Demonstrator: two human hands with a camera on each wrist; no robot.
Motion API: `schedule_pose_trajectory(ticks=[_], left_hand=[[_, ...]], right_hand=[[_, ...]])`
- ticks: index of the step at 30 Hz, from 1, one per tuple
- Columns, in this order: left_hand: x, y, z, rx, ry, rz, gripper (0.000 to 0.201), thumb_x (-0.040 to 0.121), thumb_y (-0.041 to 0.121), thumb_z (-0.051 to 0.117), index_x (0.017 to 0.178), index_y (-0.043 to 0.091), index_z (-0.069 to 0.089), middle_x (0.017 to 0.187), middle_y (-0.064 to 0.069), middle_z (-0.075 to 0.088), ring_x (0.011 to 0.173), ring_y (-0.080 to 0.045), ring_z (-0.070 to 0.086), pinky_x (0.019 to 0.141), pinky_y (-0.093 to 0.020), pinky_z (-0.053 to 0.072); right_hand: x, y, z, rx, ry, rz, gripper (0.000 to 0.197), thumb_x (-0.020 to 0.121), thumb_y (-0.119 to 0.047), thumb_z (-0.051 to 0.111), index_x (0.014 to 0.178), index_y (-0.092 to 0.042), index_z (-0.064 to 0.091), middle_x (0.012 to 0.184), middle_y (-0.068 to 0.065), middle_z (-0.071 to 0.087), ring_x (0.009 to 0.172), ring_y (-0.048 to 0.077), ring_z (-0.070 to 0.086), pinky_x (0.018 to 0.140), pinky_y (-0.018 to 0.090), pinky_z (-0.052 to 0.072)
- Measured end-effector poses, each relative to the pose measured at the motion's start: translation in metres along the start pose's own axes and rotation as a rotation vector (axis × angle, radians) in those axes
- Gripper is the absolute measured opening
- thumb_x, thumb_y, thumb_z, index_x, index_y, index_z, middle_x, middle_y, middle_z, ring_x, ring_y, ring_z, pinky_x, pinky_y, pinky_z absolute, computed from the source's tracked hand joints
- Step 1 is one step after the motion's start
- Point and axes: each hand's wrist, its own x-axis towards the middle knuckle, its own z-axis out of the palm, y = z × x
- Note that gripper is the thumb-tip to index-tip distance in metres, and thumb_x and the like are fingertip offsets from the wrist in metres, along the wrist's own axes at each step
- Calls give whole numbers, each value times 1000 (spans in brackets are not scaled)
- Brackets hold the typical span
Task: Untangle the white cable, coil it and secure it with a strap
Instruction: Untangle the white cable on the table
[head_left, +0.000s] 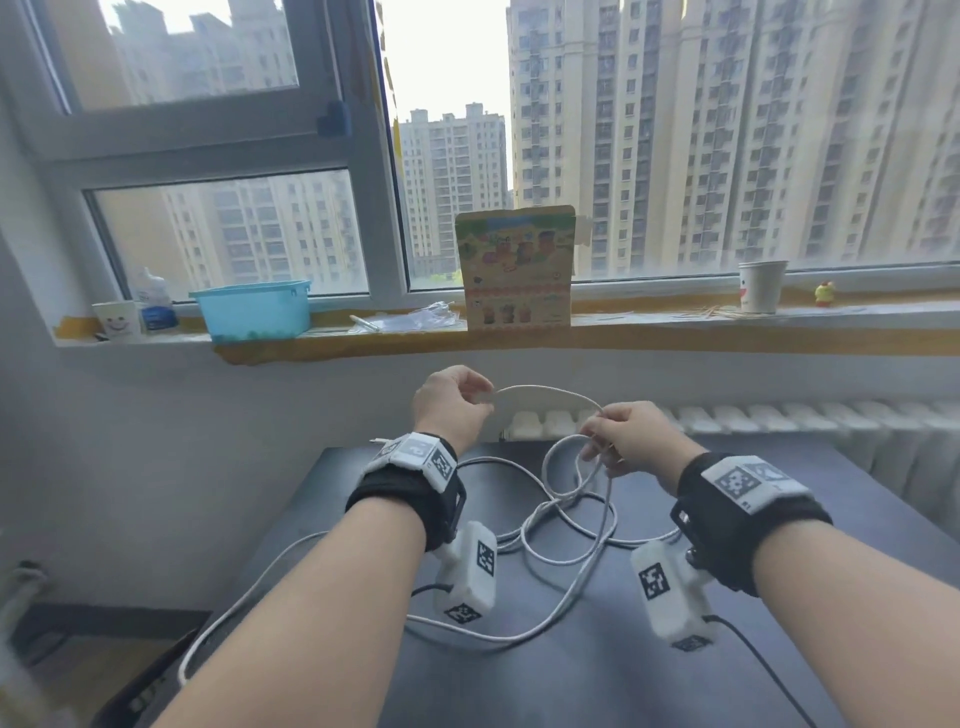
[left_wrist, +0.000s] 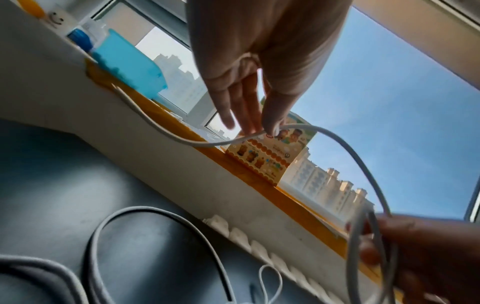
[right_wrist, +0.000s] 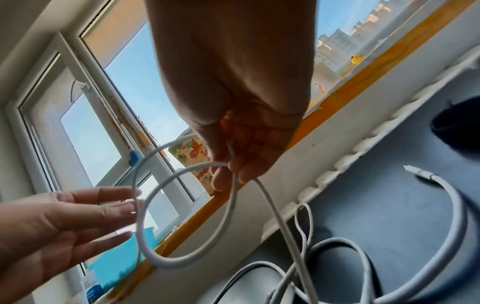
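The white cable (head_left: 550, 388) arcs through the air between my two hands above the black table (head_left: 649, 675). My left hand (head_left: 483, 397) pinches one stretch of it between thumb and fingertips (left_wrist: 271, 127), the other fingers nearly straight. My right hand (head_left: 597, 436) has its fingers (right_wrist: 246, 170) curled round a small loop of cable (right_wrist: 145, 226) and the strands that drop from it. The remaining cable lies in crossed, tangled loops (head_left: 566, 519) on the table below. One connector end (right_wrist: 415, 170) rests on the table near the far edge. No strap is clearly visible.
A stretch of cable hangs off the table's left edge (head_left: 234, 597). A white radiator (head_left: 779, 415) runs behind the table. The window sill holds a blue basket (head_left: 254, 312), a colourful carton (head_left: 514, 270) and a paper cup (head_left: 761, 286). A dark rounded object (right_wrist: 457, 123) sits far right.
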Motion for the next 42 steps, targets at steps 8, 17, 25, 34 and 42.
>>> schedule_pose_trajectory(ticks=[8, 17, 25, 34, 42], left_hand=[[-15, 24, 24, -35, -509, -35, 30, 84, 44, 65, 79, 15, 70, 69, 2, 70, 65, -8, 62, 65, -26, 51], [-1, 26, 0, -682, -133, -234, 26, 97, 7, 45, 79, 11, 64, 41, 10, 48, 43, -8, 49, 71, -32, 53], [-7, 46, -5, -762, -296, -207, 24, 92, 3, 43, 76, 6, 61, 52, 2, 37, 54, -13, 37, 71, -34, 54], [-7, 44, -7, -621, -277, -127, 16, 93, 15, 53, 79, 12, 59, 54, 5, 31, 42, -7, 27, 44, -21, 25], [2, 27, -27, -634, -140, -139, 21, 93, 25, 58, 76, 13, 62, 50, 5, 33, 43, -11, 22, 38, -20, 22]], right_hand=[[-3, -15, -2, 162, -9, -111, 23, 99, -14, 47, 89, -5, 66, 68, 3, 69, 39, 7, 50, 45, 21, 51], [10, 15, -20, 16, 275, 100, 26, 91, -3, 56, 65, -8, 59, 54, 10, 52, 36, 17, 50, 44, 29, 52], [-10, -7, -11, -352, 332, -214, 26, 84, -26, 67, 107, -14, 67, 97, 4, 67, 88, 20, 64, 76, 29, 50], [-20, -44, 6, -110, -63, -117, 18, 94, -18, 56, 81, -7, 62, 63, 4, 61, 45, 12, 54, 39, 18, 43], [1, -17, -21, -204, 272, 8, 28, 96, -22, 49, 76, -6, 59, 68, 13, 68, 61, 27, 71, 60, 40, 61]])
